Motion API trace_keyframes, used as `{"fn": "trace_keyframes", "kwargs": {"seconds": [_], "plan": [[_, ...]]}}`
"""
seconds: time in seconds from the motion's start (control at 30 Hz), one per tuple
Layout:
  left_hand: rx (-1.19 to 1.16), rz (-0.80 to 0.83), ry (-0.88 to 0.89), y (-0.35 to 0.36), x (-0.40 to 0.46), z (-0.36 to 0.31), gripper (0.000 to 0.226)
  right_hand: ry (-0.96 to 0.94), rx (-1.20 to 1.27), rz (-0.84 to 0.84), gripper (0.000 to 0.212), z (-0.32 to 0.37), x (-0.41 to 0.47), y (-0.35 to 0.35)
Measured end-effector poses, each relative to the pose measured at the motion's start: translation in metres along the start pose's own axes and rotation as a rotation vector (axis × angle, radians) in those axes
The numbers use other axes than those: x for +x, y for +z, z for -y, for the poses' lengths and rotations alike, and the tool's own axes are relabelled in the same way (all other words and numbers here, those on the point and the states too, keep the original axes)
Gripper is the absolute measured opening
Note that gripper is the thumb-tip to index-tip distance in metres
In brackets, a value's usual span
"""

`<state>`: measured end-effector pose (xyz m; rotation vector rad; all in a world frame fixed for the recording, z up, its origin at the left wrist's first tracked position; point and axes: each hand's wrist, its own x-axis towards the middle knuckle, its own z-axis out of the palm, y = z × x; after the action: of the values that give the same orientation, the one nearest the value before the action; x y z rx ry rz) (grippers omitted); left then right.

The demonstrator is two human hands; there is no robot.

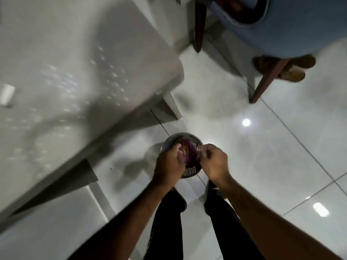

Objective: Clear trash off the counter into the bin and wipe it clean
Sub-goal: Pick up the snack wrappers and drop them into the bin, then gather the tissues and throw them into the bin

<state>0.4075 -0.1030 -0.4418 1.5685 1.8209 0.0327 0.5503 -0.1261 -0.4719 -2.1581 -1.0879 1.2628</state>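
A small round bin with slotted sides stands on the tiled floor below me. A crumpled purple wrapper lies in its mouth. My left hand is curled at the bin's left rim, touching the wrapper. My right hand is closed at the right rim; whether it grips the rim or the wrapper is blurred. The white counter fills the upper left, wet with droplets. A small white scrap lies at its far left.
A chair with wooden legs and a blue seat stands at the upper right, with brown slippers under it. My legs in dark trousers are below the bin. Glossy floor tiles spread to the right.
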Motion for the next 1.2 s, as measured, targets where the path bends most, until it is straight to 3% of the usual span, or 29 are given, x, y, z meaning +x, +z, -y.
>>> {"fn": "trace_keyframes", "kwargs": {"seconds": [0.1, 0.2, 0.27, 0.37, 0.43, 0.5, 0.63, 0.77, 0.83, 0.9, 0.97, 1.07, 1.13, 1.2], "plan": [[0.012, -0.027, 0.222, -0.064, -0.062, -0.056, 0.032, -0.078, 0.073, -0.124, 0.016, 0.057, -0.051, -0.065], [0.001, -0.178, 0.485, -0.128, -0.104, -0.107, 0.029, -0.157, 0.167, -0.191, 0.016, 0.12, -0.089, -0.118], [-0.033, -0.335, 0.57, -0.183, -0.117, -0.128, 0.03, -0.269, 0.165, -0.24, 0.016, 0.171, -0.108, -0.145], [-0.052, -0.574, 0.565, -0.265, -0.111, -0.133, 0.025, -0.47, 0.096, -0.264, 0.013, 0.249, -0.121, -0.166], [0.005, -0.728, 0.471, -0.323, -0.092, -0.116, 0.022, -0.58, 0.041, -0.252, 0.01, 0.3, -0.122, -0.164], [0.131, -0.773, 0.353, -0.372, -0.066, -0.092, 0.02, -0.654, -0.006, -0.233, 0.008, 0.347, -0.121, -0.155], [0.393, -0.735, 0.181, -0.452, -0.01, -0.032, 0.029, -0.831, -0.232, -0.109, 0.015, 0.434, -0.113, -0.11], [0.593, -0.393, 0.069, -0.485, 0.032, 0.016, 0.063, -0.857, -0.601, 0.151, 0.029, 0.488, -0.1, -0.044], [0.599, -0.248, 0.135, -0.488, 0.044, 0.034, 0.048, -0.851, -0.78, 0.22, 0.038, 0.496, -0.09, -0.012], [0.536, -0.247, 0.184, -0.492, 0.046, 0.045, 0.03, -0.853, -0.926, 0.207, 0.035, 0.495, -0.078, 0.012], [0.531, -0.299, 0.189, -0.501, 0.045, 0.047, 0.028, -0.866, -1.0, 0.124, 0.027, 0.491, -0.066, 0.026], [0.556, -0.342, 0.262, -0.523, 0.055, 0.03, 0.02, -0.832, -0.942, 0.039, 0.03, 0.488, -0.053, 0.034], [0.546, -0.263, 0.369, -0.531, 0.068, 0.007, 0.012, -0.823, -0.908, 0.017, 0.031, 0.488, -0.048, 0.035], [0.536, -0.143, 0.481, -0.527, 0.082, -0.01, 0.019, -0.824, -0.879, 0.015, 0.03, 0.486, -0.045, 0.033]]}}
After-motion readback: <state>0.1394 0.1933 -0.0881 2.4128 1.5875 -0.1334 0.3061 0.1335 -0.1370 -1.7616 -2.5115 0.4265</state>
